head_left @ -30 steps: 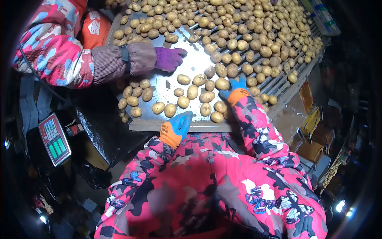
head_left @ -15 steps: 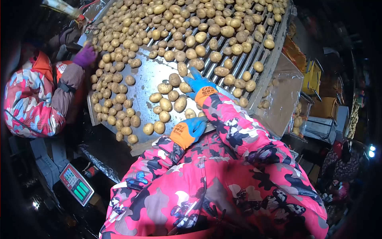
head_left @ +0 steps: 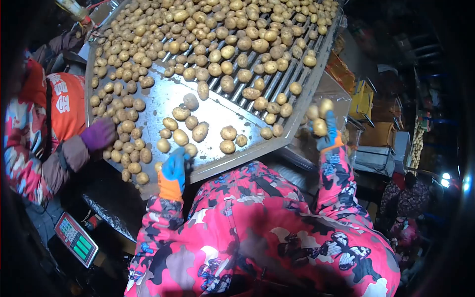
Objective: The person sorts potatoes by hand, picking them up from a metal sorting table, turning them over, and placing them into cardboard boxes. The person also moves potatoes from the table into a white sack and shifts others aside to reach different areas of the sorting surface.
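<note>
My right hand [head_left: 328, 132], in a blue glove with an orange cuff, is off the right edge of the sorting table. Its fingers are closed around potatoes [head_left: 319, 127]; two more potatoes [head_left: 326, 107] show right beside the fingertips. At the table's near rim is my left hand [head_left: 174, 167], gloved alike, with its fingers curled and their inner side hidden. One potato [head_left: 190, 149] lies by its fingertips and another touches its left side. A loose group of potatoes [head_left: 180, 137] rests on the bare metal plate [head_left: 217, 116] in front of me.
Many potatoes [head_left: 227, 22] cover the far roller bars [head_left: 302, 79]. On the left a co-worker's purple-gloved hand [head_left: 99, 134] is over potatoes. A scale with a green display [head_left: 81, 246] stands lower left. Boxes and a yellow crate [head_left: 362, 100] stand to the right.
My right hand has moved from the plate out past the right edge, now with potatoes in it. My left hand has shifted left along the rim. The co-worker's purple-gloved hand has come nearer.
</note>
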### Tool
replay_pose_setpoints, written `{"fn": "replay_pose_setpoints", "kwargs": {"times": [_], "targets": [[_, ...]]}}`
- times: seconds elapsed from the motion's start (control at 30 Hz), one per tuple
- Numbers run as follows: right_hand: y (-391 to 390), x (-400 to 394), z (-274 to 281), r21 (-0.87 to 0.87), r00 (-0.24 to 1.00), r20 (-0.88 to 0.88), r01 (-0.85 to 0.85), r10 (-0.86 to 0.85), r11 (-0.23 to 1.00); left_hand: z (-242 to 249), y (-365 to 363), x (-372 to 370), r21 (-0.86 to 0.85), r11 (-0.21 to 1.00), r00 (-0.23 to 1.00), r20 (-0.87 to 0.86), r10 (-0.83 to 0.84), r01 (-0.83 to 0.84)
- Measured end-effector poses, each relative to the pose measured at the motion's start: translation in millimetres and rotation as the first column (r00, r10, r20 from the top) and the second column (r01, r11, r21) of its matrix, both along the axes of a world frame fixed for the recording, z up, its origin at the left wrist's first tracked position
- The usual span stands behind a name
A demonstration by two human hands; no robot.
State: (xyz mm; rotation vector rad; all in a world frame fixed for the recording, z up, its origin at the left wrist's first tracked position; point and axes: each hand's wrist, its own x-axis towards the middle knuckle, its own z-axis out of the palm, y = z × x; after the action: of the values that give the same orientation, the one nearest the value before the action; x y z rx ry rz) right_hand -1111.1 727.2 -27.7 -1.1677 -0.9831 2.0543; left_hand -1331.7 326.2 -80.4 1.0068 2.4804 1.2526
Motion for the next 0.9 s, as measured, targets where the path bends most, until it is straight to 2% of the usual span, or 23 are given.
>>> {"fn": "replay_pose_setpoints", "kwargs": {"times": [0.03, 0.07, 0.13, 0.17, 0.2, 0.23, 0.27, 0.3, 0.33, 0.37, 0.4, 0.43, 0.47, 0.53, 0.6, 0.63, 0.73, 0.77, 0.83, 0.9], "targets": [[32, 44, -24, -0.052, 1.000, 0.014, 0.026, -0.025, 0.998, 17, 1, 11, 0.021, 0.984, 0.860, 0.489, 0.144, -0.177], [32, 55, -30, -0.046, 0.999, 0.017, 0.030, -0.030, 0.998, 25, -2, 20, -0.052, 0.941, 0.483, 0.848, 0.219, -0.335], [30, 71, -41, 0.017, 0.932, 0.182, 0.315, -0.313, 0.949, 16, -10, 30, -0.017, 0.964, 0.529, 0.834, 0.160, -0.264], [49, 83, -64, 0.011, 0.930, 0.185, 0.322, -0.318, 0.947, 18, -11, 32, -0.024, 0.977, 0.477, 0.870, 0.124, -0.211], [87, 105, -100, 0.220, 0.765, 0.640, -0.097, -0.069, 0.971, 19, -13, 35, -0.030, 0.987, 0.422, 0.902, 0.094, -0.156], [99, 96, -97, 0.272, 0.651, 0.758, -0.272, -0.031, 0.923, 10, -17, 37, -0.031, 0.986, 0.396, 0.914, 0.094, -0.163], [105, 78, -80, 0.366, 0.621, 0.783, -0.414, -0.035, 0.834, 9, -17, 36, -0.038, 0.986, 0.403, 0.909, 0.101, -0.162], [111, 54, -65, 0.465, 0.600, 0.798, -0.569, -0.044, 0.678, 10, -16, 34, -0.084, 0.982, 0.354, 0.925, 0.139, -0.167], [113, 27, -46, 0.536, 0.579, 0.814, -0.713, -0.051, 0.451, 11, -14, 31, -0.126, 0.978, 0.307, 0.936, 0.174, -0.169], [111, -3, -27, 0.535, 0.535, 0.842, -0.817, -0.064, 0.213, 13, -9, 31, -0.168, 0.964, 0.265, 0.939, 0.219, -0.204], [99, -39, -1, 0.368, 0.364, 0.926, -0.930, -0.102, 0.019, 15, -2, 32, -0.239, 0.946, 0.181, 0.943, 0.280, -0.217], [88, -75, 25, 0.195, 0.227, 0.960, -0.963, -0.167, -0.185, 16, 0, 29, -0.235, 0.948, 0.200, 0.939, 0.278, -0.213], [86, -95, 19, 0.205, 0.237, 0.958, -0.960, -0.164, -0.189, 16, 0, 29, -0.235, 0.949, 0.213, 0.936, 0.279, -0.211], [87, -120, 2, -0.135, -0.068, 0.980, -0.920, -0.190, -0.368, 12, -3, 32, -0.257, 0.940, 0.252, 0.917, 0.310, -0.225], [83, -122, -11, -0.110, -0.104, 0.994, -0.945, -0.035, -0.309, 6, -8, 32, -0.211, 0.928, 0.120, 0.959, 0.258, -0.307], [78, -119, -15, -0.051, -0.074, 0.996, -0.938, 0.055, -0.344, 5, -7, 32, -0.181, 0.917, 0.056, 0.975, 0.214, -0.354], [50, -115, -44, 0.172, 0.065, 0.953, -0.920, 0.296, -0.352, 10, -1, 34, -0.252, 0.900, 0.095, 0.948, 0.303, -0.355], [31, -122, -48, 0.262, 0.121, 0.915, -0.903, 0.385, -0.340, 10, 2, 34, -0.300, 0.873, 0.042, 0.939, 0.342, -0.385], [-15, -148, -63, 0.506, 0.296, 0.787, -0.811, 0.541, -0.293, 14, 8, 32, -0.341, 0.856, 0.025, 0.925, 0.380, -0.389], [-59, -168, -76, 0.674, 0.405, 0.662, -0.690, 0.631, -0.265, 11, 10, 34, -0.379, 0.823, 0.021, 0.904, 0.427, -0.423]]}}
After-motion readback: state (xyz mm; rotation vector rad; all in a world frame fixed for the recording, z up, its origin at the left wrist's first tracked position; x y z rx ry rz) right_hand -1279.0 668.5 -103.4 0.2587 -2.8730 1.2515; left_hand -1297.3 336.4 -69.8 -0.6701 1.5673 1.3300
